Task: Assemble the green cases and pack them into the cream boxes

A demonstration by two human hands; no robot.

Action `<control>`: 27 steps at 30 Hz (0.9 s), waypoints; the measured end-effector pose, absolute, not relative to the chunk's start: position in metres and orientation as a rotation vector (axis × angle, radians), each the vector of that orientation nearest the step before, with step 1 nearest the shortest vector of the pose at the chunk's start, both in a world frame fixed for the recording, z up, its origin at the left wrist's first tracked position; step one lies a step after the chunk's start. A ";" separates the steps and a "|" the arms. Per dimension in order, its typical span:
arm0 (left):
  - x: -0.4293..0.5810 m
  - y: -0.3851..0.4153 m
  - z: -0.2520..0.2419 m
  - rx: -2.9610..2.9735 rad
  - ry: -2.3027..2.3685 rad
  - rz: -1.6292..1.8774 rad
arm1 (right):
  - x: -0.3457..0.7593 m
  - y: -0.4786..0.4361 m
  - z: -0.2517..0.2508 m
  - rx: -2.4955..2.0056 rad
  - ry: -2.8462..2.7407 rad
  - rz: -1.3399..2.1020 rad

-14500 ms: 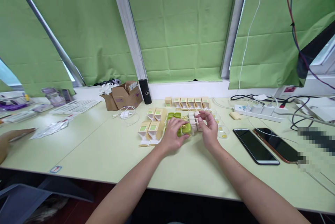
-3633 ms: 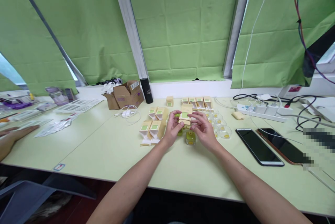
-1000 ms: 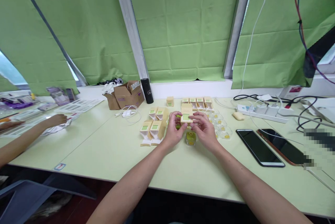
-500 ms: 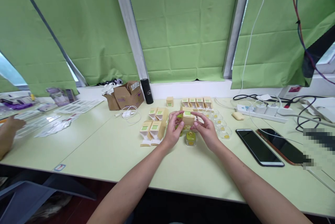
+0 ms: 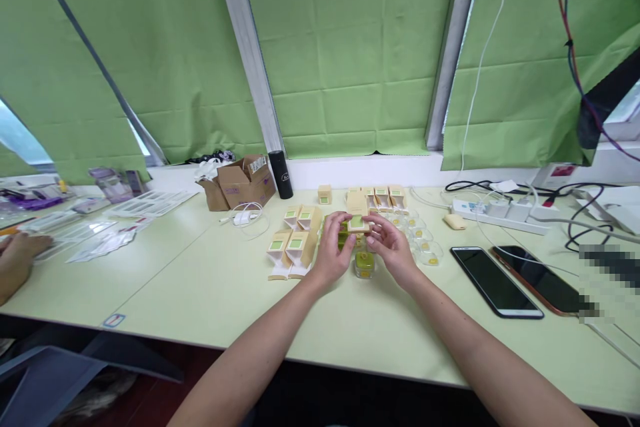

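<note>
Between my two hands, above the table, is a small kraft-paper box (image 5: 357, 204) with a green window and a flap standing up at its back. My left hand (image 5: 334, 247) pinches its left side. The fingers of my right hand (image 5: 393, 248) close on its right side. Just below sits a small clear jar (image 5: 365, 266) with a green top; other green pieces behind it are mostly hidden by my left hand. Left of my hands stand several open kraft boxes (image 5: 297, 244) with green windows. To the right lie several clear plastic cups (image 5: 423, 234) with yellow spots.
More kraft boxes (image 5: 383, 197) line up at the back, beside a single closed one (image 5: 325, 194). A black bottle (image 5: 281, 174) and a brown carton (image 5: 245, 182) stand back left. Two phones (image 5: 495, 280) and a power strip (image 5: 500, 212) lie right. Another person's hand (image 5: 17, 260) is far left.
The box in my hands has tipped, and its flap now shows upright behind the green window. My fingers have shifted slightly on it. The other person's hand has moved down a little.
</note>
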State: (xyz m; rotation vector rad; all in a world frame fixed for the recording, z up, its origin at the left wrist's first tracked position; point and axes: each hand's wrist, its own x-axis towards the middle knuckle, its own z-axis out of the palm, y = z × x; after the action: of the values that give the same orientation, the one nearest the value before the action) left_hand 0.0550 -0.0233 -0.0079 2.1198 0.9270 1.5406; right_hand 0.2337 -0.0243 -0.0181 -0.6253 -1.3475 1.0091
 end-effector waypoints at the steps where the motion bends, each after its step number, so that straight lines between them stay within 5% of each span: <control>1: 0.055 -0.023 -0.008 2.142 0.942 1.545 | 0.233 -0.025 -0.019 -0.648 -1.376 0.936; 9: 0.056 -0.022 -0.011 1.975 0.927 1.602 | 0.227 -0.043 -0.012 -0.708 -1.660 0.455; 27: 0.048 -0.008 -0.012 1.693 1.024 1.572 | 0.236 -0.043 -0.004 -0.699 -1.731 0.474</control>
State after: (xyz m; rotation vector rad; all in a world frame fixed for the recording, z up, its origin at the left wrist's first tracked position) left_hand 0.0482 -0.0084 -0.0122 1.6930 1.0239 1.5715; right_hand 0.2360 -0.0433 -0.0043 -0.6993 -1.7311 0.4738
